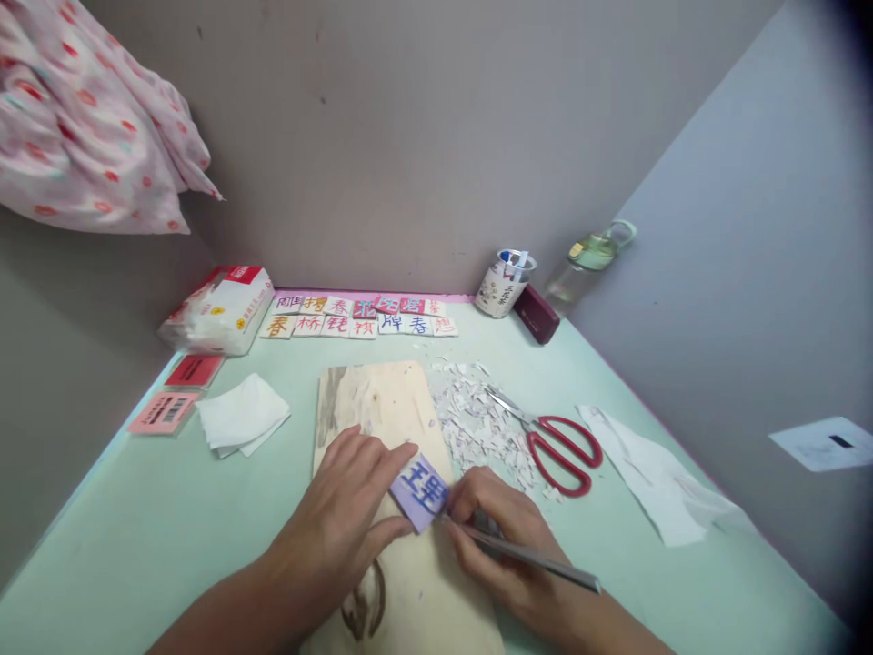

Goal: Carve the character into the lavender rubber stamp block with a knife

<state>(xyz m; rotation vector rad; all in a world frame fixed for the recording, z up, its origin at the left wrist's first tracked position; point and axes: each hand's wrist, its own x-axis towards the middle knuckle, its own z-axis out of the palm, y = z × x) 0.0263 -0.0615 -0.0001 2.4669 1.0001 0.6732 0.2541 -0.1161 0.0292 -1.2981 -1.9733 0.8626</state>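
A pink cloth with red spots (pixel 95 127) hangs at upper left, above the pale green table (pixel 218 518). Below it, a red card (pixel 195 371) and a pink card with a barcode (pixel 164 414) lie near the table's edge, beside a tissue pack (pixel 228 314). Next come folded white tissues (pixel 245 409), then two rows of small lettered tiles (pixel 339 326) along the back.

On the wooden board (pixel 382 391), the left hand (pixel 345 496) spreads thumb and forefinger, gripping opposite edges of a purple tile (pixel 417 496) with blue strokes, lying flat on the wood. The right hand (pixel 508 537) closes its fingers around a slim metal tool (pixel 532 557), its tip at the tile's right-hand side; whether it touches, I cannot tell.

Right of the board are pale scraps (pixel 477 428) and red-handled scissors (pixel 536 424), blades slightly apart. Behind them stand a can (pixel 497 289) of pens, a dark red case (pixel 536 316) and a clear bottle (pixel 579 268). A crumpled white strip (pixel 655 478) lies furthest right on the table
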